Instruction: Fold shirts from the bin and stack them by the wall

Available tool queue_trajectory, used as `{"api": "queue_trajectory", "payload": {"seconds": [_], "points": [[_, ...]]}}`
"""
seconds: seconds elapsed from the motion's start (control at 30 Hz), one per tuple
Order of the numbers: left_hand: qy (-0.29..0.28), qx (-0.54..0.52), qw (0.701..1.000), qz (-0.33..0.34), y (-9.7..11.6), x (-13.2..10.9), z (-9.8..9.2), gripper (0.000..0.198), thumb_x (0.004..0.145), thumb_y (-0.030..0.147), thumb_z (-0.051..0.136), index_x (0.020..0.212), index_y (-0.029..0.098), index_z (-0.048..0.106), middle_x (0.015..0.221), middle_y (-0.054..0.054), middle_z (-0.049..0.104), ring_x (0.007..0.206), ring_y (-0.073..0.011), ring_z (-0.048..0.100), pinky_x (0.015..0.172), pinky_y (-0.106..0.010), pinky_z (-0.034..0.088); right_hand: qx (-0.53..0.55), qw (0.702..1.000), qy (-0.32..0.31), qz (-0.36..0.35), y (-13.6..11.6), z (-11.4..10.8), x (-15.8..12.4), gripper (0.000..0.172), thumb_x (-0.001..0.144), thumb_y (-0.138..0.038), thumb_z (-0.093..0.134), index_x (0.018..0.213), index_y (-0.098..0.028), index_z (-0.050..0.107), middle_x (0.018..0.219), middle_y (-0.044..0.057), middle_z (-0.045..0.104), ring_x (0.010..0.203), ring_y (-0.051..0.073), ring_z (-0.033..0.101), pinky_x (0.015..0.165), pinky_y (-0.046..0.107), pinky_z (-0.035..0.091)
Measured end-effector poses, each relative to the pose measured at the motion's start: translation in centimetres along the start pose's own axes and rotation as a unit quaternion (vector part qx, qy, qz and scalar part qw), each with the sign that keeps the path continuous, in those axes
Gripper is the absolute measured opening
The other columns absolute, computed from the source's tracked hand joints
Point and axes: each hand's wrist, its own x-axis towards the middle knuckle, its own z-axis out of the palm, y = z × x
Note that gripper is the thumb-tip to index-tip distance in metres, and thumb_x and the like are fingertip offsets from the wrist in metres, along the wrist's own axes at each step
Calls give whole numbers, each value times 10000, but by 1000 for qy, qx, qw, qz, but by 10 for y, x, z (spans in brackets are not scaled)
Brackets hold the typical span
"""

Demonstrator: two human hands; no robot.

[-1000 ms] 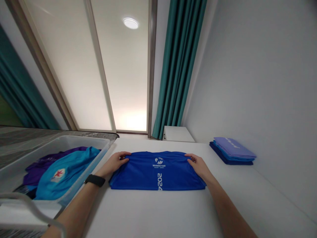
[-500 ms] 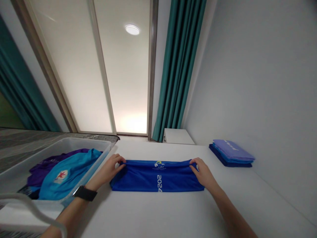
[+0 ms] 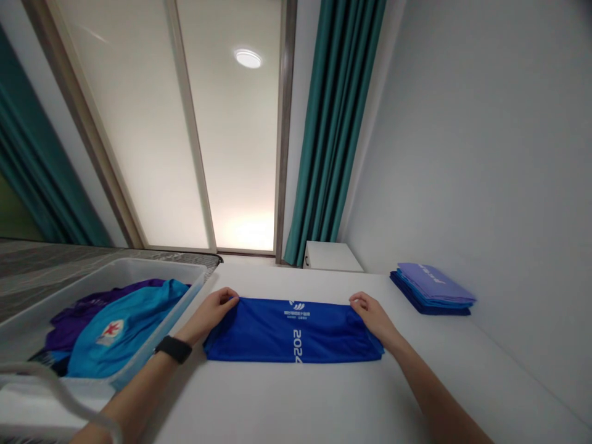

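A folded royal-blue shirt with a white logo and "2024" lies on the white table in front of me. My left hand rests on its far left corner, fingers curled over the fabric edge. At the far right corner, my right hand lies on the cloth with the fingers bent down onto the fold. A black watch sits on my left wrist.
A clear plastic bin at the left holds a light-blue shirt and a purple one. A stack of folded blue and purple garments lies at the right by the wall. A small white cabinet and teal curtain stand behind.
Both hands lifted the shirt's far edge and drew it toward me, then set it down flat; the shirt now lies as a narrower folded band.
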Motion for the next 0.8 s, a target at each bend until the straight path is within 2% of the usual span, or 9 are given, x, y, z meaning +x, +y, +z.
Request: {"api": "queue_trajectory", "payload": {"seconds": [0.1,0.23,0.37,0.5,0.6,0.67,0.73,0.8], "points": [[11,98,995,4,-6,9,6,367,746,520,525,813,187,664,800,-67,723,799,-265,656,736,-342,479,-95,995,7,-15,11,9,17,180,798,-368,489,812,-220,591,542,-50,484,539,154,476,566,274,348],[17,153,988,11,-12,9,10,417,789,523,450,859,188,688,871,-84,731,855,-281,657,796,-360,470,-108,994,-19,4,20,13,22,223,814,-378,483,863,-211,623,581,-31,543,563,164,521,572,278,376],[5,118,993,7,-12,4,10,420,742,569,519,829,194,688,842,-65,729,848,-276,652,767,-336,483,-64,997,-42,-3,17,8,11,337,766,-407,574,1025,-198,626,705,-19,587,659,171,561,646,288,427],[10,49,999,-17,-7,-1,9,431,717,612,550,711,188,630,660,-27,670,680,-227,620,632,-298,471,11,998,-59,-4,10,0,-2,407,752,-382,587,1124,-219,593,837,-3,611,744,169,582,692,285,448],[16,4,999,-30,-5,-1,10,418,677,604,592,715,188,608,642,-17,660,645,-212,606,602,-291,463,62,997,-34,1,12,-1,-1,457,767,-393,563,1193,-229,555,923,13,618,766,161,592,679,269,454],[22,-6,999,-22,-6,0,11,407,657,581,605,749,185,619,688,-31,685,682,-225,623,638,-306,474,29,1000,1,2,19,1,3,445,768,-394,548,1176,-218,564,882,11,617,700,155,581,637,265,446],[30,0,999,-12,-9,2,13,414,657,563,594,801,177,636,754,-52,709,735,-242,641,689,-324,482,-53,998,33,-4,27,6,8,390,782,-379,517,1125,-207,588,776,0,606,623,160,561,605,274,435],[41,21,999,-6,-12,4,14,432,673,555,571,851,169,649,786,-63,716,760,-253,650,714,-337,481,-144,988,53,-23,34,11,13,322,816,-342,476,1080,-213,608,739,5,615,647,183,585,645,295,446]]}}
